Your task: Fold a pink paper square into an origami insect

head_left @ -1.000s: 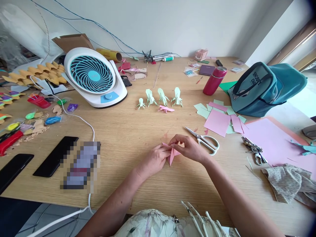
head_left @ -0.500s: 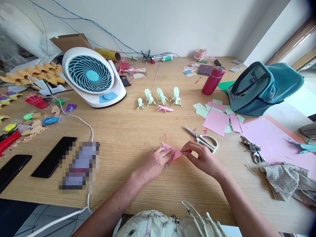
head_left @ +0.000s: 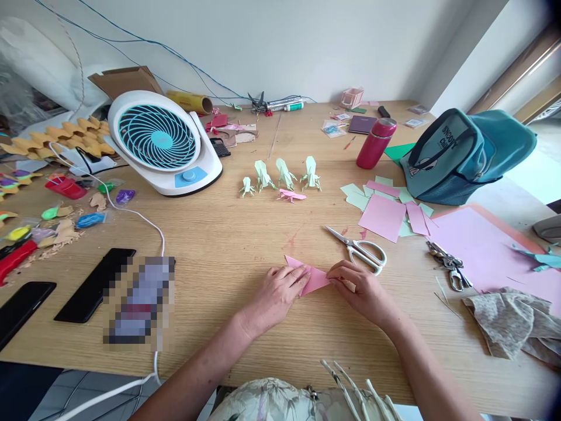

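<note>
A folded piece of pink paper (head_left: 314, 282) lies on the table in front of me, one pointed corner sticking out at its upper left. My left hand (head_left: 280, 291) holds it down, with the fingers close together across its middle and the thumb out of sight. At the paper's right end, my right hand (head_left: 356, 286) pinches the edge between thumb and fingertips. Just beyond the right hand rest open scissors (head_left: 366, 257) with white handles. Farther back, several pale green folded-paper insects (head_left: 286, 173) stand in a row, a pink one (head_left: 291, 196) in front of them.
Pink and green paper pieces (head_left: 383, 216) lie at the right, near a red bottle (head_left: 376, 143) and a teal bag (head_left: 467, 155). Keys (head_left: 451, 266) and a grey cloth (head_left: 517, 321) sit nearer. A white fan (head_left: 164, 143), a cable (head_left: 144, 213) and phones (head_left: 94, 286) occupy the left.
The right hand has moved slightly right and down with the paper's right edge, and more of the pink surface shows between the hands. The left hand stays pressed on the paper.
</note>
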A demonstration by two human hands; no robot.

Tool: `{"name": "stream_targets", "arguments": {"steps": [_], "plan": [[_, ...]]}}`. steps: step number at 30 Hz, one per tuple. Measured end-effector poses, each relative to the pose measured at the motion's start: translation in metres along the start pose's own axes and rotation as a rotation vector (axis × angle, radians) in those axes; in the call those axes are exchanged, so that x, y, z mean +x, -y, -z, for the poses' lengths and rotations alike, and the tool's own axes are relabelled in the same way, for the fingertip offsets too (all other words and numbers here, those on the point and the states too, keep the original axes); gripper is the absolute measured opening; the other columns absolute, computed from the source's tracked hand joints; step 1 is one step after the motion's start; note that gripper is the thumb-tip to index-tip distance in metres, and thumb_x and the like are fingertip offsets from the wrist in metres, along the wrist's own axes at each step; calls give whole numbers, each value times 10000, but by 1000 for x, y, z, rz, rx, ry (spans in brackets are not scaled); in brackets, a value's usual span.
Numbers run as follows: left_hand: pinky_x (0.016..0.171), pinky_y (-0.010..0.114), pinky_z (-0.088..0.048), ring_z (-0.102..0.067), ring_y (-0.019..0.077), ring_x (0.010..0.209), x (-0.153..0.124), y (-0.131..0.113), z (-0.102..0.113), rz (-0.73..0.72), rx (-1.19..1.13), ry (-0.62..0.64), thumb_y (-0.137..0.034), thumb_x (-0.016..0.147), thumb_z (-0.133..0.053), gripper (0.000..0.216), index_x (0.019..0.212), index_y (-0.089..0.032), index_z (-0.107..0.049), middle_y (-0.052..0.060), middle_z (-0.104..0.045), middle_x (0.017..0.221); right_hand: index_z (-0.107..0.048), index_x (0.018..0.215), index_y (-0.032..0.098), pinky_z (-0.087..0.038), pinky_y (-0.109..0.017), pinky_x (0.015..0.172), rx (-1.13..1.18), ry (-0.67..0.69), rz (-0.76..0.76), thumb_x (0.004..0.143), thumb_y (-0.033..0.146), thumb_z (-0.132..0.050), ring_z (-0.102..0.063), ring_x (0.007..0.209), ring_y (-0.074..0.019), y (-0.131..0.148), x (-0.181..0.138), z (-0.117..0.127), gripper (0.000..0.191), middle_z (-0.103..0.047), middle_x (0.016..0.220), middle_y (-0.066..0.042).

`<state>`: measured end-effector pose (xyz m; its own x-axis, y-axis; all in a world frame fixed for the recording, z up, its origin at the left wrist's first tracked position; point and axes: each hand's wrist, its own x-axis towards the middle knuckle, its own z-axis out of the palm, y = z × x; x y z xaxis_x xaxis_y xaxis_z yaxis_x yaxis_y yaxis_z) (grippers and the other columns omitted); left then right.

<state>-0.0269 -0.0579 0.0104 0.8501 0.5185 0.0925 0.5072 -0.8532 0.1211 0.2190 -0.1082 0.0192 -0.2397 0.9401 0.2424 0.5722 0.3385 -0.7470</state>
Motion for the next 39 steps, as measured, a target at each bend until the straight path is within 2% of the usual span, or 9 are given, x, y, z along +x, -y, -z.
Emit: {"name": "stream_targets", "arguments": {"steps": [6,11,19,24,28,39], "plan": [[1001,392,-399,-494,241,1268,-1,-4,-1,32,2,8,-261,1008,-487,476,1476,-215,-412,80,-507,1491,-659,942,204,-555,-335,722,-21,4,12,980,182,-491,-654,825,-193,0,0,-3,174,-666,948,-82],[1002,400,-382,-469,259,1268,-1,-7,2,33,-1,53,-328,992,-531,543,1496,-190,-383,78,-447,1545,-654,951,202,-543,-333,738,-41,7,20,986,183,-488,-645,848,-193,-3,-2,-4,171,-661,957,-85],[996,424,-397,-453,272,1269,-1,-11,2,59,21,107,-376,973,-561,620,1524,-197,-341,101,-401,1572,-684,956,224,-482,-401,798,-264,-31,93,981,200,-520,-617,857,-220,-2,-2,-4,168,-711,942,-73],[1085,481,-324,-379,305,1363,0,-17,-6,73,-1,75,-425,980,-537,618,1505,-150,-359,124,-400,1569,-681,1013,223,-456,-419,801,-339,-38,115,987,178,-505,-602,896,-236,2,-5,-12,183,-718,1021,-83],[1108,468,-304,-409,302,1346,2,-20,-12,83,-21,55,-456,969,-551,628,1471,-110,-399,136,-454,1530,-669,1049,200,-466,-433,840,-353,-33,143,994,169,-499,-604,918,-244,4,-5,-18,182,-709,1065,-99],[1032,449,-368,-428,311,1315,8,-22,-14,169,-121,-7,-478,965,-544,609,1458,-139,-429,136,-447,1532,-665,1052,166,-480,-452,861,-403,-38,150,980,136,-510,-611,940,-262,0,-5,-22,173,-691,1101,-124]]}}
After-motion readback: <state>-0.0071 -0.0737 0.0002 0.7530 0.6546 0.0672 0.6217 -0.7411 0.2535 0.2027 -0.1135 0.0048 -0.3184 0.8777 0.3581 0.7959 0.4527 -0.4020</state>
